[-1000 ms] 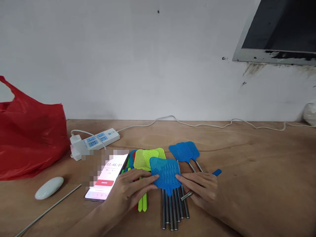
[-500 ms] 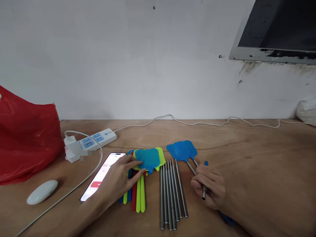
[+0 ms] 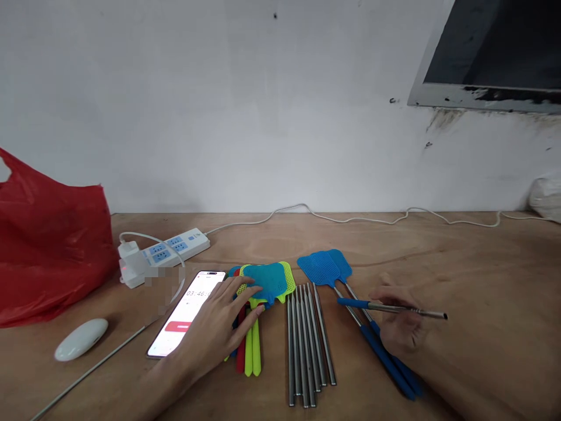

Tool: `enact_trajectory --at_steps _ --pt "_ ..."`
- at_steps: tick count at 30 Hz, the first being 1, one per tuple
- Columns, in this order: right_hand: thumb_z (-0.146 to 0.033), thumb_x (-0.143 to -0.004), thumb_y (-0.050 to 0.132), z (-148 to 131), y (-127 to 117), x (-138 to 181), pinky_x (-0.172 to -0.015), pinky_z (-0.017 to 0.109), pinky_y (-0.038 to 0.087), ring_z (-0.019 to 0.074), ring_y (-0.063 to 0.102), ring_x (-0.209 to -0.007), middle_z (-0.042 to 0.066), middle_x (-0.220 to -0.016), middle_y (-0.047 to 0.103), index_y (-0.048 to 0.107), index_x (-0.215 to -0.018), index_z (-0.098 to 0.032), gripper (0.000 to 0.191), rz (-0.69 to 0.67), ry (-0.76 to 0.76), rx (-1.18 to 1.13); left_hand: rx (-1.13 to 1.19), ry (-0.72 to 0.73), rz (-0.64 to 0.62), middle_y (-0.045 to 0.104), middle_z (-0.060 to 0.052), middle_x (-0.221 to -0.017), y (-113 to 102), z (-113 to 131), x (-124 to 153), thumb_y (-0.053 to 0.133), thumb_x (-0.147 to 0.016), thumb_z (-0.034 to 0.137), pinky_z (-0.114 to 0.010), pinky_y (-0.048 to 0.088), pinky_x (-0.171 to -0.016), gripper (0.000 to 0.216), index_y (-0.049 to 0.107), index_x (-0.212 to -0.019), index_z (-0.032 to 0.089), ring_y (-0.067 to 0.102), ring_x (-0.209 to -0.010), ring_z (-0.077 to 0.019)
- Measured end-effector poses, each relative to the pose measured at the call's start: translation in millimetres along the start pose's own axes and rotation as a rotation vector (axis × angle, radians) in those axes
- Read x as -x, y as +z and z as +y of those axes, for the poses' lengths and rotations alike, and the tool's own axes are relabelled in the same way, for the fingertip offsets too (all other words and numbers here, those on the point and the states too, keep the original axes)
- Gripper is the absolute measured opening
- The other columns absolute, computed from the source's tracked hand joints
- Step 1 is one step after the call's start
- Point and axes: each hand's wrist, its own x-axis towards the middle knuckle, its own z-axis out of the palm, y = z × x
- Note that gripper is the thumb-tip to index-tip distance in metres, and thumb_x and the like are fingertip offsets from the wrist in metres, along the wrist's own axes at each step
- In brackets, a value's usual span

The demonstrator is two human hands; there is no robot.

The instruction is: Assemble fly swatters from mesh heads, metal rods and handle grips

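My left hand [image 3: 219, 327] lies flat with fingers stretched out on a stack of fly-swatter heads [image 3: 267, 280], blue on top of yellow-green, with coloured plastic handles [image 3: 249, 351] beneath. My right hand [image 3: 401, 327] is closed on a metal rod with a blue grip [image 3: 390, 308], held level just above the table. A row of several bare metal rods [image 3: 307, 345] lies between my hands. Two assembled blue fly swatters [image 3: 326, 268] lie by my right hand, their blue handles [image 3: 390, 365] running toward me.
A lit phone [image 3: 186, 313] showing a timer lies left of my left hand. Behind it are a white power strip [image 3: 169, 248] with cable, a red plastic bag [image 3: 48, 251], a white oval object [image 3: 81, 339] and a thin rod [image 3: 87, 371]. The wooden table [image 3: 482, 275] meets the wall.
My left hand carried a blue swatter head left onto the stack and now rests flat on it. My right hand picked up a rod and turned it level, tip pointing right.
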Motion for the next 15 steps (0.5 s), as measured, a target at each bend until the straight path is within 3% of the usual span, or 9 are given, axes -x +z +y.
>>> enact_trajectory --at_steps 3,5,11,15 --pt "-0.059 -0.099 0.026 -7 8 -5 -0.059 0.036 0.051 0.0245 0.061 -0.069 0.007 -0.071 0.061 0.060 -0.079 -0.024 0.053 0.160 0.069 -0.116 0.026 0.014 0.003 0.065 -0.011 -0.119 -3 2 0 0.047 -0.099 0.037 -0.047 0.051 -0.091 0.028 0.065 -0.116 0.023 0.062 -0.106 -0.0301" --pt "-0.051 -0.101 0.033 -12 12 -12 -0.054 0.033 0.050 0.0199 0.058 -0.058 0.005 -0.066 0.062 0.063 -0.082 -0.023 0.046 0.145 0.132 -0.168 0.056 0.033 0.004 0.065 -0.011 -0.117 -4 3 0 0.047 -0.100 0.034 -0.045 0.051 -0.090 0.026 0.064 -0.116 0.022 0.062 -0.105 -0.0291" --pt "-0.052 -0.095 0.053 -24 18 -23 -0.047 0.027 0.050 0.0169 0.062 -0.052 0.003 -0.059 0.066 0.070 -0.080 -0.019 0.040 -0.199 0.504 -0.452 0.179 0.091 -0.021 0.066 -0.009 -0.117 -7 7 1 0.050 -0.099 0.030 -0.040 0.050 -0.092 0.029 0.058 -0.126 0.023 0.060 -0.106 -0.0268" --pt "-0.050 -0.087 0.067 -35 23 -20 -0.048 0.025 0.053 0.0178 0.067 -0.060 0.005 -0.066 0.072 0.074 -0.082 -0.018 0.033 -0.365 0.565 -0.595 0.264 0.143 -0.092 0.068 -0.007 -0.113 -10 13 4 0.058 -0.096 0.038 -0.039 0.050 -0.091 0.032 0.058 -0.126 0.025 0.062 -0.103 -0.0259"
